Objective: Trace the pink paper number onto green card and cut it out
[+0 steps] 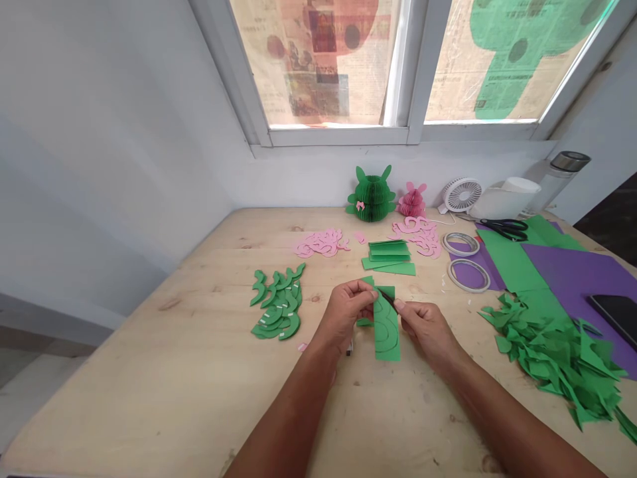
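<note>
A green paper strip (387, 335) with curved outlines drawn on it hangs upright between my hands, above the table. My left hand (346, 309) pinches its upper left edge between thumb and fingers. At its upper right edge my right hand (428, 325) is closed, thumb and fingertips at the paper. A dark slanting line runs across the strip's top by the right fingertips; I cannot tell if it is a gap between layers. More green paper shows behind the strip. A small dark and white object (349, 347) lies below my left hand, partly hidden.
Green cut-outs (279, 305) lie left, pink cut-outs (322, 243) behind. Folded green strips (389, 251) lie ahead. Tape rolls (468, 275), scissors (503, 229), green scraps (557, 352) and a phone (616, 311) are right. A green paper figure (372, 198) and fan (462, 195) stand at the wall.
</note>
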The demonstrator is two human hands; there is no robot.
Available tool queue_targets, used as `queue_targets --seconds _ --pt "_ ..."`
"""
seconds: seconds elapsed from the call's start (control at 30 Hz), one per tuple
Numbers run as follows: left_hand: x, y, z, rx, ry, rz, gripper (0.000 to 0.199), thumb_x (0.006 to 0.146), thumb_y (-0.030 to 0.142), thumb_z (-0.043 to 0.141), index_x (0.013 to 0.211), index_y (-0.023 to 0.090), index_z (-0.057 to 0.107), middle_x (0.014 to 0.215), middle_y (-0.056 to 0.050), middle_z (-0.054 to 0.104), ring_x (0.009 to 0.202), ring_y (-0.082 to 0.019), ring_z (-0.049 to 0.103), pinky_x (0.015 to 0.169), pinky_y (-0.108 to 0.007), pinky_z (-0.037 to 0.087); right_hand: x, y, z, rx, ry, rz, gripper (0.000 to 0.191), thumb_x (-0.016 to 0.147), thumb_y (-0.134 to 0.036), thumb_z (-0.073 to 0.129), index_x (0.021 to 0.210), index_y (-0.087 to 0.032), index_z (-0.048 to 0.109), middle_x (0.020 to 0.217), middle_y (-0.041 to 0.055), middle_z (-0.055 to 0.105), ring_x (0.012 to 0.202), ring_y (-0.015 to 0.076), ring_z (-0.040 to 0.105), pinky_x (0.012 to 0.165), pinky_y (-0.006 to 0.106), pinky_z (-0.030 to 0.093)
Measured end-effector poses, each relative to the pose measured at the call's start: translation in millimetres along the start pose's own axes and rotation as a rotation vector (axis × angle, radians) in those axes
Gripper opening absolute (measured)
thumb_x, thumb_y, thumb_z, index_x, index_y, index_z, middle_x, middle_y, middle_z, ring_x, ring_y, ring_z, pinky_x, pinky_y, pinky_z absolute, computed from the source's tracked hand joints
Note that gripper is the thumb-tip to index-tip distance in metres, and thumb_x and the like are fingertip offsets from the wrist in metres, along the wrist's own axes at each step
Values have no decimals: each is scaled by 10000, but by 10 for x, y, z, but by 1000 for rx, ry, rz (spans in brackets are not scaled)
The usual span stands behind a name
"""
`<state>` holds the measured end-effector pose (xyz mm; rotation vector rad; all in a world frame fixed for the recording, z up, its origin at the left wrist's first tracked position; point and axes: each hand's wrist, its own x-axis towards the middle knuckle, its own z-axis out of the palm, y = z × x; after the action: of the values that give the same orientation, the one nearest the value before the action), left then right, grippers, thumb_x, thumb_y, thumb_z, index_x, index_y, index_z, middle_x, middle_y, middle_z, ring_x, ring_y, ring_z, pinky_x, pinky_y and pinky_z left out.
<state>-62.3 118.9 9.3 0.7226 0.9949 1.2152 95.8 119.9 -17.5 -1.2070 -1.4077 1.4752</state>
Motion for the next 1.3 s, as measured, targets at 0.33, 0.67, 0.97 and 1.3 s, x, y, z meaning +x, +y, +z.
queue_targets --seconds 0.33,0.67,0.97,1.3 --pt "16 -3 -23 25 -3 -9 212 560 252 731 584 154 544 507 17 562 444 -84 486 463 -211 395 -9 -31 6 12 -3 25 484 782 -561 560 526 -215 339 510 -84 153 480 81 107 462 275 68" --pt "22 -2 -30 29 -15 -10 215 560 257 730 570 155 541 514 12 565 449 -90 499 469 -217 401 -12 -32 4 -2 -1 23 489 786 -563 554 524 -218 327 508 -86 150 479 81 104 456 275 74" --pt "24 -12 -32 28 -9 -15 211 563 260 731 594 155 550 512 12 569 445 -88 494 467 -212 390 -15 -47 21 -23 32 7 486 769 -581 554 514 -199 396 520 -79 158 484 81 115 460 268 76" --pt "12 9 -2 45 44 12 176 574 258 703 594 152 564 507 25 550 455 -81 483 482 -203 380 -27 -83 30 -70 49 2 475 771 -583 544 603 -144 609 509 -76 177 473 84 145 460 265 98"
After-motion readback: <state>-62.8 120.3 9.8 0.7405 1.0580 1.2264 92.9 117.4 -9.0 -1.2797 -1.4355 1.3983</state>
